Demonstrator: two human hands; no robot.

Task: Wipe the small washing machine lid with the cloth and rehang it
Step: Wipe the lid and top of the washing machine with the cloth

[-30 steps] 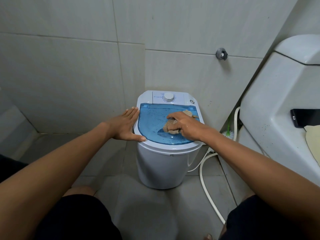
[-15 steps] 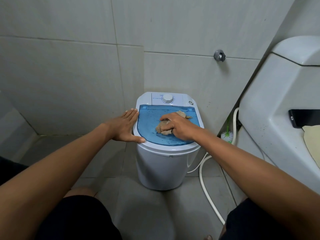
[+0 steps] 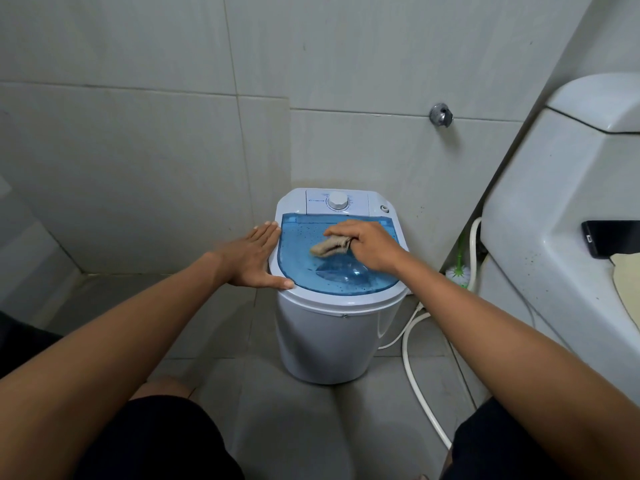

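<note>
Head view, looking down at the small washing machine [image 3: 332, 341], which stands on the tiled floor against the wall; all positions below are given relative to it. Your right hand [image 3: 372, 245] sits on the translucent blue lid [image 3: 346, 275], toward its rear right, fingers curled and clamped on the beige cloth [image 3: 329, 247]; the cloth is bunched, its free end trailing toward the lid's centre and touching the surface. Your left hand [image 3: 254, 259] lies flat, fingers extended and empty, against the machine's left rim; the thumb rests on the white edge at the lid's front left corner. Droplets or specks dot the lid, which of the two is hard to tell at this sharpness. Lid appears closed, level with the machine top; behind it is the white control panel with a round dial [image 3: 337, 201] and a small button to the dial's right. To the machine's right: a white hose [image 3: 412, 372] running across the floor, a green-handled brush [image 3: 459, 268] in the gap, and a white toilet cistern [image 3: 554, 202] beyond; a metal wall fitting [image 3: 441, 115] is above and to the right.
</note>
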